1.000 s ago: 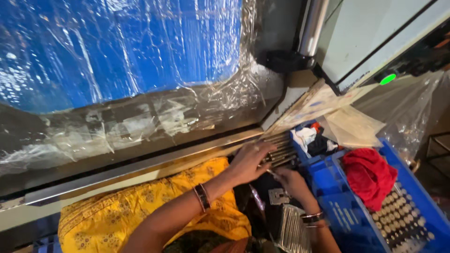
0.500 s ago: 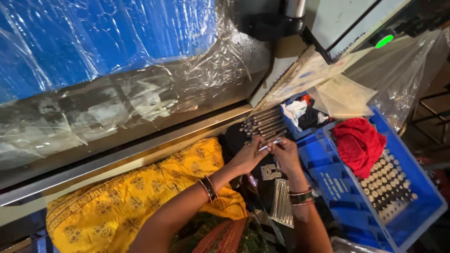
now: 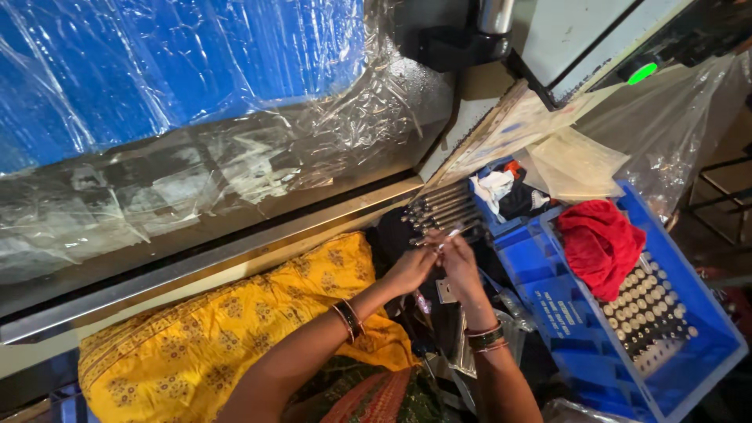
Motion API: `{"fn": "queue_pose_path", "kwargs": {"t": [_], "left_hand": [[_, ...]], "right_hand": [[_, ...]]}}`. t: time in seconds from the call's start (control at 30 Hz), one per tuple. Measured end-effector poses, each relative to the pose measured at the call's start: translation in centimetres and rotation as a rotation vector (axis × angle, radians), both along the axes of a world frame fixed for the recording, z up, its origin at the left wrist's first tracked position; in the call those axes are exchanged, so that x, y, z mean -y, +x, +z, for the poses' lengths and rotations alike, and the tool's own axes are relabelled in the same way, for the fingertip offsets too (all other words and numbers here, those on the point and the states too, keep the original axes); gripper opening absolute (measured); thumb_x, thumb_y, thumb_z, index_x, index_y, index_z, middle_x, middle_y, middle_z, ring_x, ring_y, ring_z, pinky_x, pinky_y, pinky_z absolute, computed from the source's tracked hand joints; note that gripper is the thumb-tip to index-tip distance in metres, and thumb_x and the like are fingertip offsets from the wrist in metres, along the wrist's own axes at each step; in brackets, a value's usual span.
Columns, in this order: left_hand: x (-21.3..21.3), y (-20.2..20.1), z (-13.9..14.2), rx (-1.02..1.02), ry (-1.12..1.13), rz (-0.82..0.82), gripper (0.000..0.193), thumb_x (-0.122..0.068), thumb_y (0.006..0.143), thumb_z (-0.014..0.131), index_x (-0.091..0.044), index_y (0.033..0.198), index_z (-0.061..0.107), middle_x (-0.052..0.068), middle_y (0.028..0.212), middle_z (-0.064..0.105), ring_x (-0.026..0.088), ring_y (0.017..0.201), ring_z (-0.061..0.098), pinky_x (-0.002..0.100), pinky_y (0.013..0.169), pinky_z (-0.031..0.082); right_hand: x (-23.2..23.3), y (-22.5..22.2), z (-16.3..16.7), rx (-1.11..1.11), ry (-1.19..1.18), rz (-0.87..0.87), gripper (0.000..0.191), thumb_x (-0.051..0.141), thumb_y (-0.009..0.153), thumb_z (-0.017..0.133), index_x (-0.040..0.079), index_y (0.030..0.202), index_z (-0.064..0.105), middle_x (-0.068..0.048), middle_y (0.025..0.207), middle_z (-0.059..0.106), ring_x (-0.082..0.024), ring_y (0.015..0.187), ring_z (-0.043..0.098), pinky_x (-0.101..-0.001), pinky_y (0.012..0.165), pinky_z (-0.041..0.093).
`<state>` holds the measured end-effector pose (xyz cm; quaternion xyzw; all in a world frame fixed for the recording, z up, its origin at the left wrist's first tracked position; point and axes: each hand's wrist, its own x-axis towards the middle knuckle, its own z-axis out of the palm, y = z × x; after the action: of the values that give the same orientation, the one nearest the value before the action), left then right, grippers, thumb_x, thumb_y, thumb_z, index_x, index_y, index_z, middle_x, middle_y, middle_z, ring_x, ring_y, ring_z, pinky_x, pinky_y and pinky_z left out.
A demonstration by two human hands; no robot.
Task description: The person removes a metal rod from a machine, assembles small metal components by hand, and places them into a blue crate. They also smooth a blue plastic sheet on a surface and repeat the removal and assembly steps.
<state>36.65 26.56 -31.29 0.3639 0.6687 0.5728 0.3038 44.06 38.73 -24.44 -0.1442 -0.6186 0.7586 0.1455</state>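
Both hands, left hand [image 3: 409, 270] and right hand [image 3: 460, 265], pinch one thin metal rod [image 3: 453, 231] between their fingertips, just near of the row of rods [image 3: 442, 207]. Rod handling appears under way. A blue crate [image 3: 705, 345] sits right.

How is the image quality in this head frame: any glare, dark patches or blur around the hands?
Head view: strong glare on the crinkled plastic sheet over the blue surface; the gap beneath both hands is dark and hard to read; the slim metal piece at the fingertips is small and soft; the blue crate and red cloth are evenly lit.
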Motion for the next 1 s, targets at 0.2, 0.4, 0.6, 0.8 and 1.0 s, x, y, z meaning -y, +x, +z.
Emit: {"fn": "queue_pose_path", "kwargs": {"t": [0.2,0.4,0.6,0.8,1.0], "left_hand": [[2.7,2.8,-2.3,-0.109,-0.061,-0.226,0.029,-0.027,0.103,0.057,-0.003,0.115,0.067,0.016,0.088,0.071,0.021,0.076,0.067,0.037,0.070,0.053],[5.7,2.4,-5.0,0.571,-0.089,-0.185,0.031,-0.031,0.107,0.055,-0.005,0.115,0.068,0.004,0.096,0.070,0.013,0.087,0.069,0.031,0.078,0.056],[7.2,0.7,-5.4,0.863,0.063,-0.059,0.032,-0.034,0.111,0.046,-0.008,0.115,0.063,0.001,0.094,0.066,0.010,0.083,0.062,0.026,0.077,0.054],[7.6,0.6,-5.8,0.898,0.147,-0.060,0.031,-0.034,0.112,0.044,-0.009,0.115,0.062,-0.001,0.094,0.066,0.009,0.083,0.061,0.026,0.077,0.053],[8.3,0.2,-5.0,0.851,0.087,-0.136,0.042,-0.039,0.110,0.041,-0.008,0.118,0.068,0.000,0.093,0.065,0.010,0.086,0.063,0.028,0.078,0.052]], "right_hand": [[-5.1,1.5,-0.5,0.143,0.193,-0.186,0.019,0.024,0.106,0.063,0.008,0.097,0.061,-0.006,0.084,0.059,-0.018,0.074,0.059,-0.0348,0.063,0.051],[-5.2,7.2,-4.4,0.412,1.149,0.151,0.031,0.016,0.066,0.086,0.007,0.095,0.080,-0.013,0.086,0.075,-0.030,0.076,0.075,-0.0383,0.071,0.057],[-2.6,8.6,-5.3,0.508,1.174,0.132,0.041,0.008,0.062,0.079,0.005,0.103,0.074,-0.016,0.107,0.070,-0.036,0.098,0.071,-0.0409,0.085,0.058],[0.3,9.0,-2.9,0.464,1.259,0.121,0.041,0.009,0.062,0.079,0.006,0.103,0.074,-0.015,0.108,0.068,-0.039,0.098,0.068,-0.0434,0.081,0.056],[0.7,6.7,-1.2,0.407,1.152,-0.055,0.030,0.010,0.064,0.086,0.002,0.092,0.076,-0.015,0.093,0.067,-0.034,0.085,0.068,-0.0415,0.077,0.054]]}}
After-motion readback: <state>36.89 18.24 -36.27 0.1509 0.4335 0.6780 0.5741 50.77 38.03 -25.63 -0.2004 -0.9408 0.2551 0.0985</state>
